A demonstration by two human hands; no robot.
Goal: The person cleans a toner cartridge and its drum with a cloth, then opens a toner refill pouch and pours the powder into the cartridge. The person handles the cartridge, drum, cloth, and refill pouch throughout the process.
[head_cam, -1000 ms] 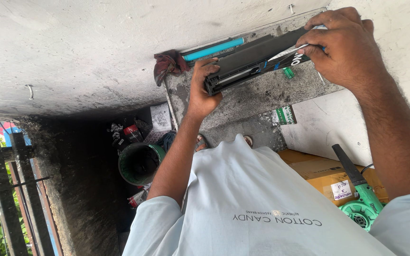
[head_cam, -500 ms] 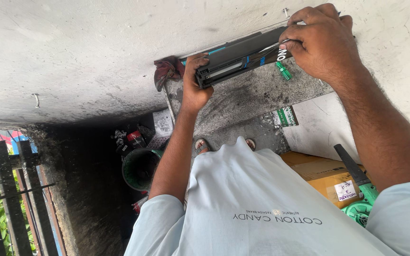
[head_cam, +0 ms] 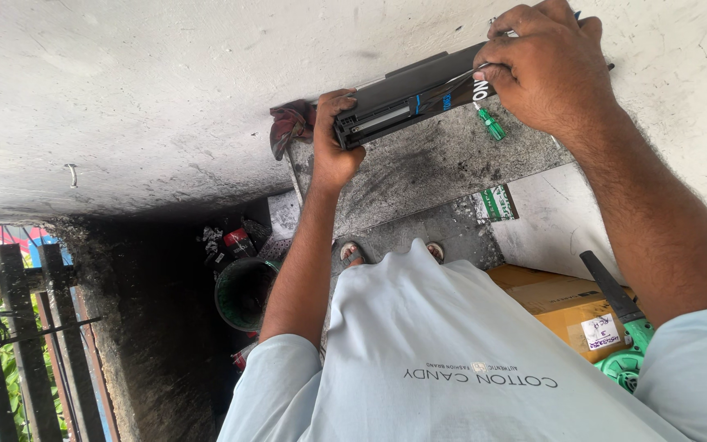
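Together, two hands hold one long black toner cartridge (head_cam: 411, 94) against a soot-stained grey slab (head_cam: 435, 168) that leans on the concrete wall (head_cam: 141, 90). The left hand (head_cam: 333, 143) has its fingers closed around the cartridge's left end, thumb on the lower edge. The right hand (head_cam: 546, 69) covers the right end, its fingers curled tight over the cartridge and over a thin metal piece whose exact kind cannot be made out. One green-handled screwdriver (head_cam: 491, 124) lies on the slab just below the right hand. One dark red rag (head_cam: 290, 127) hangs at the slab's upper left corner, beside the left hand. Lower down stand one green bucket (head_cam: 243, 290) and one brown cardboard box (head_cam: 562, 307), with one green power tool (head_cam: 628, 344) by the box. Two sandalled feet (head_cam: 352, 254) show beneath the shirt hem.
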